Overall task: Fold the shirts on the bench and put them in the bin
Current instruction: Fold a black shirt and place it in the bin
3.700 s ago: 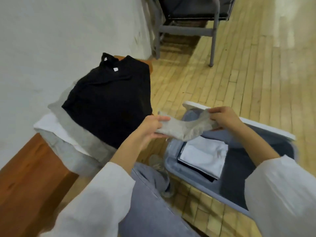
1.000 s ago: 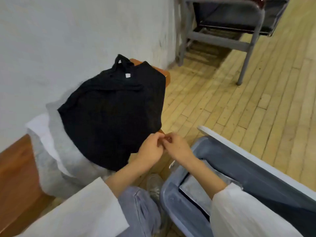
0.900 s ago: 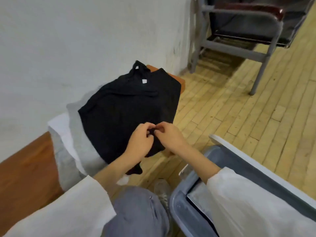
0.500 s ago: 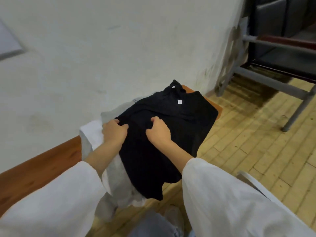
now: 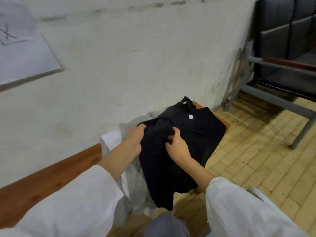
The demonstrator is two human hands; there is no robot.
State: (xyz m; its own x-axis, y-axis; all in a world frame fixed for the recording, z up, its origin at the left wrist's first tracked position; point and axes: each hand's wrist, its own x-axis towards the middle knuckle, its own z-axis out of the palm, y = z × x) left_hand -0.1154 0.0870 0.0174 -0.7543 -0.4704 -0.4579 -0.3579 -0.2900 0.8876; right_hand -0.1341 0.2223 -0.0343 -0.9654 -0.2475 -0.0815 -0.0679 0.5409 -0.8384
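Note:
A black shirt point(image 5: 196, 134) with a small white neck tag lies on top of a pile at the end of the wooden bench point(image 5: 42, 182). Under it are a grey shirt point(image 5: 135, 182) and a white shirt point(image 5: 109, 139). My left hand point(image 5: 135, 139) grips the black shirt's left edge, fingers curled over bunched cloth. My right hand point(image 5: 176, 146) pinches a fold of the same shirt near its middle. The bin shows only as a pale rim corner point(image 5: 254, 192) at the lower right.
A white wall runs close behind the bench, with a paper sheet point(image 5: 22, 53) on it. A grey metal-framed seat point(image 5: 282, 79) stands on the wooden floor at the right. My knee point(image 5: 164, 226) is at the bottom.
The grey cloth went into the bin. My hands then moved up to the black shirt and now gather its cloth between them. The view swung left, away from the bin.

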